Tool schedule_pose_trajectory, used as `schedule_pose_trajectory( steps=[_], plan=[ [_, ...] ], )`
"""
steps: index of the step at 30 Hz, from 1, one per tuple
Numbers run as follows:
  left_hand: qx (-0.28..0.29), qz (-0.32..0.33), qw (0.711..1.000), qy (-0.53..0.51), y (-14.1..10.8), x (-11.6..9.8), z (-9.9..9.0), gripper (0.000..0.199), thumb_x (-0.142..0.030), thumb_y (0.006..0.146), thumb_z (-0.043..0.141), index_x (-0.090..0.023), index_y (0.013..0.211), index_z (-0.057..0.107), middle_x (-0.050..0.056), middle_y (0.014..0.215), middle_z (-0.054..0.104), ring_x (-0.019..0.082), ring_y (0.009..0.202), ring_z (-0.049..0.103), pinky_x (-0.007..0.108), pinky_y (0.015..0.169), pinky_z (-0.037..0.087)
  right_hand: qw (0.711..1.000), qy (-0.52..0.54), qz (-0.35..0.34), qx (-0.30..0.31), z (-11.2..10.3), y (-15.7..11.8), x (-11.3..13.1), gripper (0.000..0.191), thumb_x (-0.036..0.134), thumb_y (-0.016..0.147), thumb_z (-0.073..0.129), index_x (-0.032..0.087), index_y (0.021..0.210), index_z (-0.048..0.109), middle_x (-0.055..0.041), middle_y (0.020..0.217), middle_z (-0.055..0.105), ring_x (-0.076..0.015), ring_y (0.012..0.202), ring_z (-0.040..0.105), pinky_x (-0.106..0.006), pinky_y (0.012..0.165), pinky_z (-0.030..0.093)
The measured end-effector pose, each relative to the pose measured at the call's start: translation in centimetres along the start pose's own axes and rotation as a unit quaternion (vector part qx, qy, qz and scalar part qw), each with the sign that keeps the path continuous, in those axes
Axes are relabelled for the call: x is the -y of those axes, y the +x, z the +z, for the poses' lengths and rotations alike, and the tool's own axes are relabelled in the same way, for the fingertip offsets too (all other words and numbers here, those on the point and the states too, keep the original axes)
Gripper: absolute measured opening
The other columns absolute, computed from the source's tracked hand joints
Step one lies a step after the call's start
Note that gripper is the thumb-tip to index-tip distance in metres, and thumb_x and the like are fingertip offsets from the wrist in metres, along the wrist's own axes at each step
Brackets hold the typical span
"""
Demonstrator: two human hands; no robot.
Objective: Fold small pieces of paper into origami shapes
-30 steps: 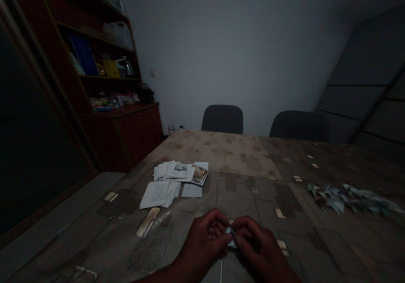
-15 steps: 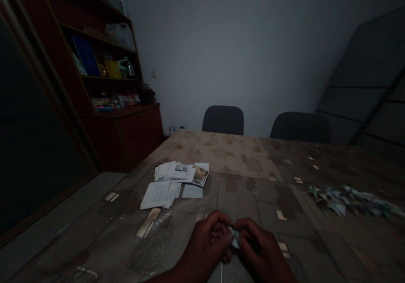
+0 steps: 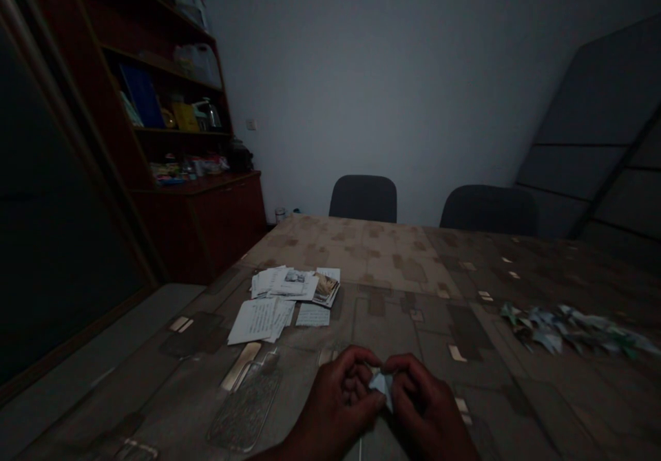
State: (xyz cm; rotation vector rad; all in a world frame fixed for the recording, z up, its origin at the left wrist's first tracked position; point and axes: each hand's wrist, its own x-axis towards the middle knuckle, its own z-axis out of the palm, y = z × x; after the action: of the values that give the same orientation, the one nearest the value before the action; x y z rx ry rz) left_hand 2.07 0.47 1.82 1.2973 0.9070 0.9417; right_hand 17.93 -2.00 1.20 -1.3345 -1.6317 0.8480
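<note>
Folded pale-blue paper piece [image 3: 381, 384] pinched at the fingertips between curled left hand [image 3: 338, 399] and curled right hand [image 3: 426, 406], over mottled brown table cover [image 3: 382, 254]; heap of folded green-white paper scraps [image 3: 568, 327] lies well right.

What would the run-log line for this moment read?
left hand: pinches folded paper piece | right hand: pinches same piece | table: loose papers, heap of folded pieces
</note>
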Motion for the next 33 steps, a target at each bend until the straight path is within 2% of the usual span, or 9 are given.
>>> schedule_pose_trajectory(
  steps=[3, 9, 12, 19, 23, 27, 33],
  plan=[
    [0.005, 0.005, 1.0, -0.008, 0.08, 0.3, -0.08, 0.029, -0.012, 0.067, 0.064, -0.016, 0.095, 0.061, -0.003, 0.076, 0.055, 0.009, 0.06, 0.05, 0.02, 0.054, 0.037, 1.0, -0.005, -0.001, -0.009, 0.0, 0.02, 0.0, 0.016, 0.025, 0.086, 0.044, 0.018, 0.09, 0.057, 0.0055, 0.059, 0.051, -0.0144, 0.053, 0.051, -0.021, 0.051, 0.039],
    [-0.008, 0.006, 1.0, 0.011, 0.01, -0.07, 0.1, 0.024, -0.011, 0.067, 0.065, -0.015, 0.09, 0.061, -0.004, 0.073, 0.052, 0.007, 0.057, 0.046, 0.018, 0.051, 0.034, 0.988, -0.12, -0.092, -0.039, -0.24, -0.2, 0.27, 0.015, 0.021, 0.086, 0.044, 0.019, 0.09, 0.059, 0.0029, 0.06, 0.062, -0.0154, 0.053, 0.062, -0.021, 0.052, 0.043],
    [-0.008, 0.0, 1.0, 0.011, -0.06, -0.2, 0.24, 0.02, -0.012, 0.069, 0.064, -0.015, 0.088, 0.06, -0.005, 0.069, 0.052, 0.007, 0.055, 0.048, 0.018, 0.05, 0.035, 0.986, -0.128, -0.101, -0.046, -0.16, -0.24, 0.26, 0.015, 0.022, 0.086, 0.045, 0.019, 0.091, 0.059, 0.0029, 0.06, 0.064, -0.0151, 0.051, 0.063, -0.02, 0.051, 0.045],
    [0.0, -0.003, 1.0, -0.002, 0.13, -0.12, 0.25, 0.023, -0.014, 0.067, 0.065, -0.014, 0.09, 0.062, -0.003, 0.068, 0.056, 0.009, 0.053, 0.053, 0.019, 0.049, 0.041, 0.996, -0.078, -0.029, -0.03, -0.18, 0.06, 0.11, 0.015, 0.024, 0.087, 0.044, 0.019, 0.089, 0.058, 0.0004, 0.064, 0.068, -0.0171, 0.057, 0.064, -0.022, 0.054, 0.046],
    [0.013, -0.002, 0.999, -0.046, 0.23, 0.27, 0.08, 0.028, -0.016, 0.067, 0.07, -0.013, 0.094, 0.064, -0.002, 0.068, 0.058, 0.009, 0.052, 0.053, 0.02, 0.05, 0.045, 0.999, -0.006, 0.006, -0.035, -0.21, 0.18, 0.35, 0.013, 0.027, 0.084, 0.049, 0.018, 0.085, 0.059, 0.0023, 0.061, 0.063, -0.0158, 0.055, 0.058, -0.022, 0.052, 0.042],
    [0.016, -0.002, 0.998, -0.055, 0.31, 0.45, -0.05, 0.032, -0.013, 0.065, 0.072, -0.013, 0.096, 0.066, -0.002, 0.068, 0.06, 0.008, 0.052, 0.055, 0.018, 0.049, 0.044, 0.993, 0.092, 0.055, -0.047, -0.06, 0.31, 0.68, 0.012, 0.03, 0.083, 0.054, 0.019, 0.082, 0.058, 0.0075, 0.054, 0.05, -0.0126, 0.048, 0.05, -0.02, 0.046, 0.036],
    [0.012, 0.004, 0.999, -0.048, 0.49, 0.32, -0.01, 0.032, -0.009, 0.064, 0.069, -0.012, 0.096, 0.067, -0.003, 0.062, 0.059, 0.009, 0.051, 0.055, 0.019, 0.049, 0.043, 0.982, 0.16, 0.096, -0.027, 0.14, 0.4, 0.63, 0.013, 0.033, 0.083, 0.055, 0.02, 0.084, 0.056, 0.0075, 0.055, 0.053, -0.0135, 0.049, 0.054, -0.021, 0.049, 0.039]
  ],
)
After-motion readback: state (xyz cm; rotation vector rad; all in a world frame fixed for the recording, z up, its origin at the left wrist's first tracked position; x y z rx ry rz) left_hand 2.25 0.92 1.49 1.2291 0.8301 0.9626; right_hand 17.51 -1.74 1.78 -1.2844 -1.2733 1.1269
